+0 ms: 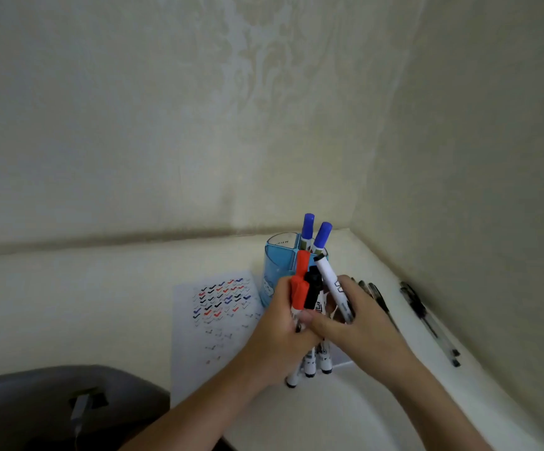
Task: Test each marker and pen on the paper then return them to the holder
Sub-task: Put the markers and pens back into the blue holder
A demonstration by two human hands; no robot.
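Gripped a bundle (299,288) of red- and black-capped markers in the left hand (280,330), fingers curled tight round the barrels, caps up, butt ends pointing down towards the table's near side. Pinched one black-capped marker (333,283) in the right hand (361,320), fingers closed round its lower barrel, cap tilted up and left, reaching the near rim of the holder (275,265). Held both hands close together, just in front of the holder. Found the holder, blue and see-through, upright near the far right corner of the table (101,304), with two blue markers (308,226) standing caps up in a compartment on its right side. Found the paper (192,346) flat just left of the holder, partly under the left hand, its far end covered in red, blue and black ticks. Noted several pens (426,320) lying along the table's right edge, beside the wall, apart from the holder.
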